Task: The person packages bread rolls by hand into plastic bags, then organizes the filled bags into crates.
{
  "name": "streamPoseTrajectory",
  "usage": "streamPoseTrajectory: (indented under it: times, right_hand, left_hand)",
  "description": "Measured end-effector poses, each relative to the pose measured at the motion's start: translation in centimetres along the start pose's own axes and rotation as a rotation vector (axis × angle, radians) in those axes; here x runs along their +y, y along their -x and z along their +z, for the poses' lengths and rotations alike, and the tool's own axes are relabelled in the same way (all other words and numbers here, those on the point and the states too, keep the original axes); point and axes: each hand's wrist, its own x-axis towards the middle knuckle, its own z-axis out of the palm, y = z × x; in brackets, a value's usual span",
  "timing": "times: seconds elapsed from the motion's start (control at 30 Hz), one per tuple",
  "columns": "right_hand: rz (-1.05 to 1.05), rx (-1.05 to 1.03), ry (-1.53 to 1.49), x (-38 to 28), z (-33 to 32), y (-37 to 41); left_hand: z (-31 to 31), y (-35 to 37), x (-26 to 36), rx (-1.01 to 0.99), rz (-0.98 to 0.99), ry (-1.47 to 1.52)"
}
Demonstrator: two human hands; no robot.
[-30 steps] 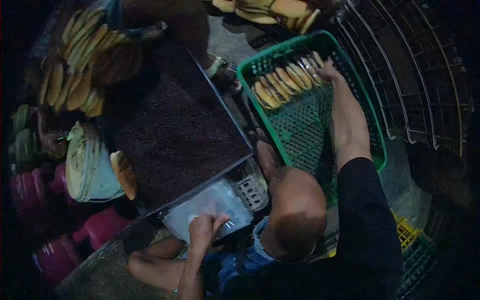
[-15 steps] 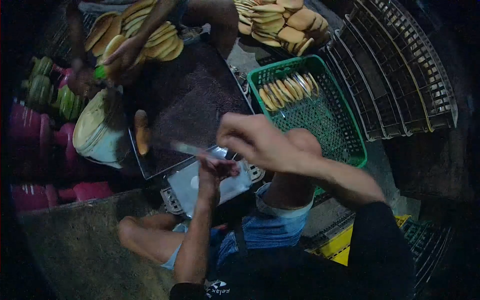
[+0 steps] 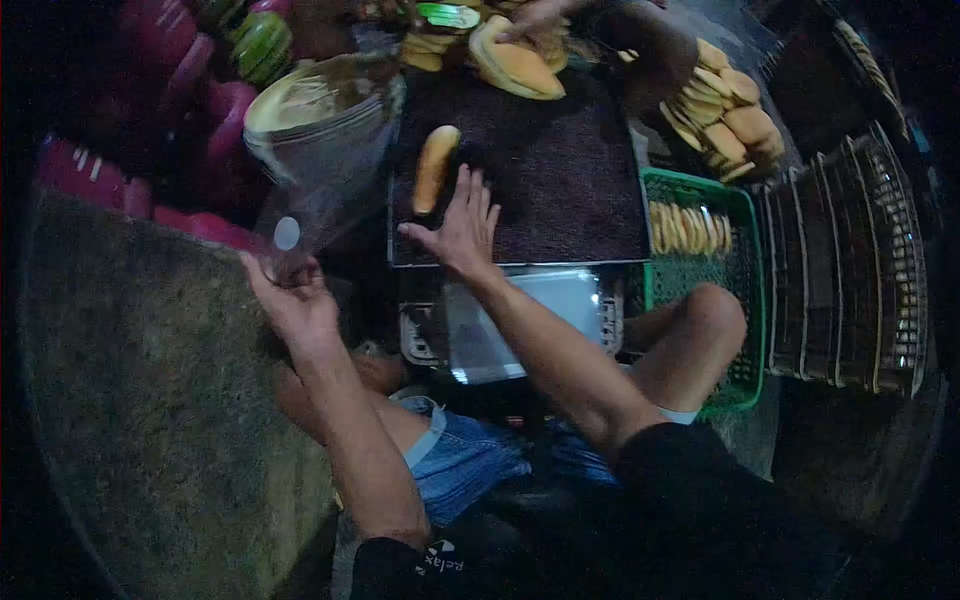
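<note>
My left hand [image 3: 297,300] is closed on a clear plastic bag with a round white label [image 3: 287,234], held out to the left of the tray. My right hand [image 3: 462,228], empty with fingers spread, reaches over the near left part of the dark tray [image 3: 560,190]. Just beyond its thumb and fingers lies a long browned bun [image 3: 434,172]. Under my right forearm rests a stack of clear plastic bags [image 3: 480,340], in front of the tray.
Across the tray, another person's hand [image 3: 535,20] holds a split bun [image 3: 515,65], near a green-and-white item [image 3: 448,15]. A cream-smeared bucket [image 3: 300,110] stands left. To the right are a green crate [image 3: 757,310] of wrapped buns [image 3: 690,228], piled buns [image 3: 725,110] and stacked crates [image 3: 850,260].
My hands have moved apart: the left went out to the left with the bag, the right opened and reached toward the bun. The view has shifted. The other person's bun is now over the tray's far edge.
</note>
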Motion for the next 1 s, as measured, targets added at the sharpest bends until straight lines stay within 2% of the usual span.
streamPoseTrajectory:
  times: [0.03,0.1,0.13,0.17,0.23,0.3,0.33,0.43,0.5,0.53,0.57,0.63,0.67,0.77,0.8,0.83,0.9,0.93,0.97,1.0]
  right_hand:
    - [0.039,0.034,0.086,-0.6,2.1,0.1]
    - [0.208,-0.051,0.047,-0.8,3.6,-0.4]
    - [0.176,0.057,0.093,-0.1,4.5,-0.6]
    - [0.231,-0.018,-0.011,-0.2,2.9,-0.9]
    - [0.340,-0.131,-0.221,1.1,-3.2,-3.1]
    - [0.269,-0.253,-0.529,3.9,-11.4,-3.2]
    - [0.299,-0.278,-0.569,5.2,-15.3,-2.9]
    - [0.321,-0.296,-0.763,8.2,-26.2,-2.6]
    - [0.260,-0.260,-0.909,7.1,-30.1,-2.3]
    - [0.298,-0.218,-0.955,7.6,-30.3,-2.4]
    - [0.340,-0.143,-0.960,6.8,-30.2,-2.2]
    - [0.251,-0.130,-0.890,8.5,-29.2,-3.0]
    - [0.265,-0.125,-0.926,8.5,-28.5,-3.0]
    - [0.233,-0.198,-0.914,7.6,-27.7,-2.7]
    - [0.221,-0.208,-0.970,6.8,-28.9,-2.2]
    - [0.210,-0.214,-1.031,6.1,-29.7,-1.5]
    - [-0.420,0.032,-0.553,6.3,-28.5,-0.9]
    - [-0.501,0.165,-0.317,6.4,-28.6,-0.9]
    - [-0.565,0.295,-0.070,6.3,-28.9,-0.9]
    - [-0.587,0.333,0.074,6.4,-30.0,-1.5]
  left_hand:
    - [-0.5,0.0,0.4,-0.014,0.016,-0.001]
    - [0.1,1.5,0.1,-0.055,0.033,-0.010]
    - [0.4,1.8,-0.4,-0.062,0.067,0.017]
    - [0.5,2.2,-0.8,-0.076,0.141,-0.066]
    - [2.0,2.5,-1.8,-0.137,0.281,-0.220]
    - [1.9,1.5,-3.3,-0.168,0.352,-0.199]
    - [2.0,0.9,-3.9,-0.183,0.387,-0.191]
    - [3.5,0.5,-5.7,-0.294,0.364,-0.402]
    - [2.0,-2.9,-8.9,-0.443,0.353,-0.550]
    - [2.7,-2.2,-10.2,-0.556,0.333,-0.531]
    - [4.4,-0.2,-11.0,-0.669,0.306,-0.510]
    - [7.4,6.1,-12.3,-0.943,0.218,-0.299]
    - [8.3,8.4,-13.2,-1.062,0.095,-0.153]
    - [10.6,15.6,-15.1,-0.790,-0.157,-0.147]
    - [11.7,17.3,-15.2,-0.717,-0.146,-0.187]
    - [11.9,17.3,-15.3,-0.692,-0.230,-0.133]
    - [12.7,16.7,-16.2,-0.644,-0.410,-0.006]
    - [12.6,16.1,-16.8,-0.572,-0.550,0.092]
    - [12.7,16.3,-18.2,-0.615,-0.550,0.007]
    - [13.5,16.2,-19.9,-0.661,-0.531,-0.061]
